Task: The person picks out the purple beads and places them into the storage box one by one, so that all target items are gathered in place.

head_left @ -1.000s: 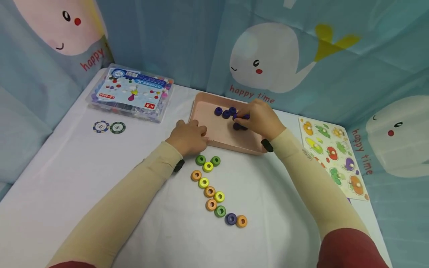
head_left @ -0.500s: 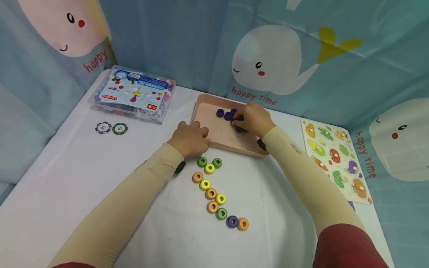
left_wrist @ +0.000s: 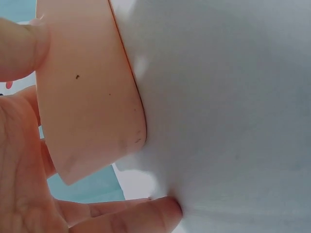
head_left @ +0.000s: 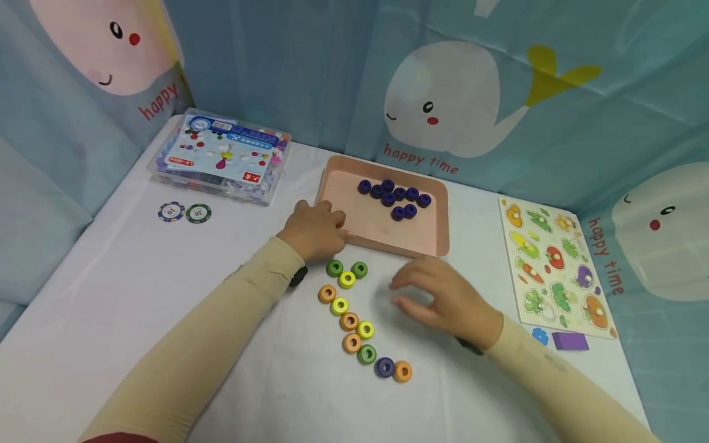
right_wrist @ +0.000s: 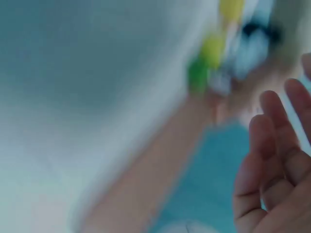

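My left hand (head_left: 314,231) grips the front left corner of a shallow pink tray (head_left: 437,237). In the left wrist view the thumb (left_wrist: 22,48) lies at the top of the tray wall (left_wrist: 92,97), with other fingers beyond it and one fingertip down on the white cloth. Dark purple beads (head_left: 388,199), several of them, are grouped inside the tray toward its back. In front of the tray my right hand (head_left: 443,301) hovers with thumb and fingers apart, holding nothing. To its left runs a crooked line of green, yellow, orange (head_left: 349,321) and purple beads (head_left: 384,368).
A clear plastic box (head_left: 221,154) with a printed card stands at the back left, two poker chips (head_left: 172,211) in front of it. On the right lie a vegetable puzzle board (head_left: 554,264), a purple block (head_left: 570,341) and a blue flower-shaped piece (head_left: 540,336). A curtain hangs behind.
My right hand has left the beads in the tray and moved toward me over the cloth, its fingers spreading. The purple beads now show fully. My left hand stays at the tray corner.
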A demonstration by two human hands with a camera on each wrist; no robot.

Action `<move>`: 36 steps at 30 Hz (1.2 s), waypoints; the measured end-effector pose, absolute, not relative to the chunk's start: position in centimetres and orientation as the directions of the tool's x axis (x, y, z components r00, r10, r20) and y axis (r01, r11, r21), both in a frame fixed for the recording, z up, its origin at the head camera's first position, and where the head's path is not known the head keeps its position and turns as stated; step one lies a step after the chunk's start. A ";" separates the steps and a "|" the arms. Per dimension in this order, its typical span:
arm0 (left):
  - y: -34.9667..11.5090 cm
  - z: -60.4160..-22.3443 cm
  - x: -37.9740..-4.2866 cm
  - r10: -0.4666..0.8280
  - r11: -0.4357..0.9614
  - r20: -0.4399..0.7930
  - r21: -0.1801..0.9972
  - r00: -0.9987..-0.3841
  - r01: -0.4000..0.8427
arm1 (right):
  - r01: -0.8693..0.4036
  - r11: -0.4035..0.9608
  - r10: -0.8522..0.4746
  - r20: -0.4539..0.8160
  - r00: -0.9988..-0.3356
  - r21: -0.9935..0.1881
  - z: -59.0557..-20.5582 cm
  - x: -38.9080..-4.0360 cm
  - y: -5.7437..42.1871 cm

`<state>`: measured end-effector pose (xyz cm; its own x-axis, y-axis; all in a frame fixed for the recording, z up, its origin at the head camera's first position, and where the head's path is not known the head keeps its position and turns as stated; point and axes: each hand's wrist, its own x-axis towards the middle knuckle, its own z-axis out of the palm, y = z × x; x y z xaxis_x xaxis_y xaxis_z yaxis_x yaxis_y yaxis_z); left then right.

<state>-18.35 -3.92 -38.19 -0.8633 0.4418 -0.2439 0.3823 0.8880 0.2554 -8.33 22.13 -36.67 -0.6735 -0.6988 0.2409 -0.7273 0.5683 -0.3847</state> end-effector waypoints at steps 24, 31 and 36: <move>-3.9 -38.6 -18.5 0.446 0.881 -0.229 0.284 -0.865 0.378 | -0.711 0.554 -0.722 0.175 -0.669 -0.433 -39.2 -1.5 21.7; -3.8 -38.6 -18.5 0.436 0.885 -0.232 0.285 -0.870 0.368 | -0.589 0.656 -0.563 0.214 -0.798 -0.471 -34.8 -9.9 22.4; -3.9 -38.5 -18.4 0.433 0.888 -0.240 0.282 -0.869 0.364 | -0.467 0.756 -0.480 0.098 -0.872 -0.459 -34.4 -17.0 21.9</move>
<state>-18.43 -3.93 -38.52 -0.8690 0.4326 -0.2402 0.3642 0.8878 0.2816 -17.05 21.87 -34.41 -0.8720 -0.4797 0.0978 -0.4671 0.7555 -0.4593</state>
